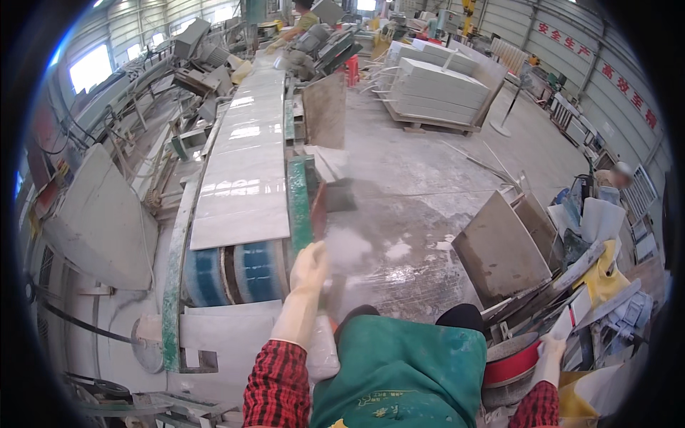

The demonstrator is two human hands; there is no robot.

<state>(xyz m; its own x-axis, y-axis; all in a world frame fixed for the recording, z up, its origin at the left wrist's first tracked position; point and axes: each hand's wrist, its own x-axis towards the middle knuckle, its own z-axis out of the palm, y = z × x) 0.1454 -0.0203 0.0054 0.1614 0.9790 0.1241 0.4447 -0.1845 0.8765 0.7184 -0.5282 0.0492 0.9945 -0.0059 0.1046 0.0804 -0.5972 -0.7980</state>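
Left hand: my gloved left hand (308, 265) rests on the green conveyor rail (300, 203), fingers wrapped over its end.
Right hand: my gloved right hand (551, 351) touches the red-rimmed bucket (510, 365).
Conveyor: pale stone slabs (246, 171) lie along it above blue rollers (235, 271).
Me: green apron (403, 374), red plaid sleeves (277, 385).

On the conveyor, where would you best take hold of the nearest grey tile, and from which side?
Probably by the near end of the grey tile, from the right, where the left hand already rests against the green side rail. The tile lies flat with that end overhanging the blue rollers, so its underside is reachable there.
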